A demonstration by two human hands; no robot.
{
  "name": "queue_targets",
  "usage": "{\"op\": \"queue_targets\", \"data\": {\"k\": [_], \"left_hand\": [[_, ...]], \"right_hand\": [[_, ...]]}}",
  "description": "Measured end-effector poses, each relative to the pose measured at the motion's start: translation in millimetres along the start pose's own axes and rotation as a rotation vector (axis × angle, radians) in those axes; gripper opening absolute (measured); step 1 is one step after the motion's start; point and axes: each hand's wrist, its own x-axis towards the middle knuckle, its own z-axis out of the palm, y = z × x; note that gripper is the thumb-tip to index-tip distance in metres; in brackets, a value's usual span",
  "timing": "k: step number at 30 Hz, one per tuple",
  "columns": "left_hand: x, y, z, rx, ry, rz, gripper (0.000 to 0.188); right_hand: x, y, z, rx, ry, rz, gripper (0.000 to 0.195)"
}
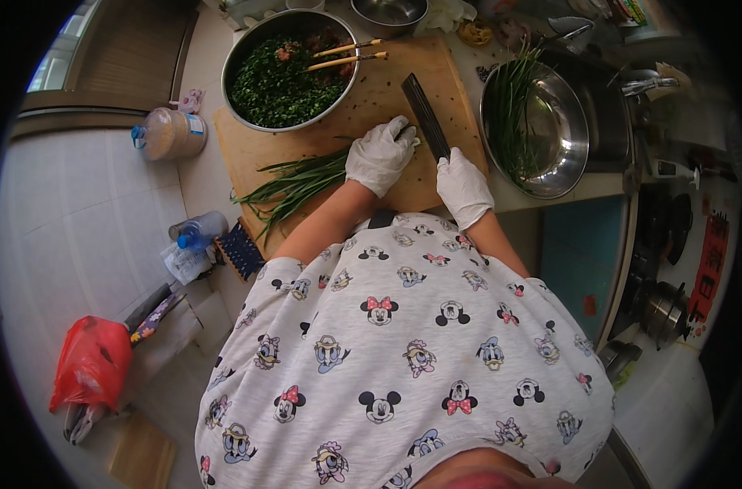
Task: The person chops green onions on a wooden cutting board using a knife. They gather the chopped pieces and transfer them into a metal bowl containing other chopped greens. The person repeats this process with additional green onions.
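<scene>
My left hand, in a white disposable glove, grips a bunch of garlic chives near one end. The long green leaves trail left over the wooden cutting board. In my right hand, also gloved, is the handle of a kitchen knife with a dark blade. Its blade points away from me, over the board, just right of the chives' pale ends and apart from them. A steel bowl at the board's far left holds chopped greens and some pinkish filling. Two chopsticks rest in it.
A steel basin with long chives stands right of the board, beside the sink. Behind the board is another metal bowl. A plastic jug of grain stands at left. Green scraps dot the board.
</scene>
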Motion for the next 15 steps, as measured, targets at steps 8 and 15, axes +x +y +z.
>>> {"op": "queue_targets", "data": {"k": [8, 15], "left_hand": [[1.7, -10.4, 20.9, 0.0, -0.035, -0.031, 0.022], [0.4, -9.7, 17.7, 0.035, 0.147, 0.102, 0.018]], "right_hand": [[20.7, 12.7, 13.9, 0.119, 0.2, -0.074, 0.034], [7.4, 18.8, 2.8, 0.109, 0.205, -0.107, 0.035]]}}
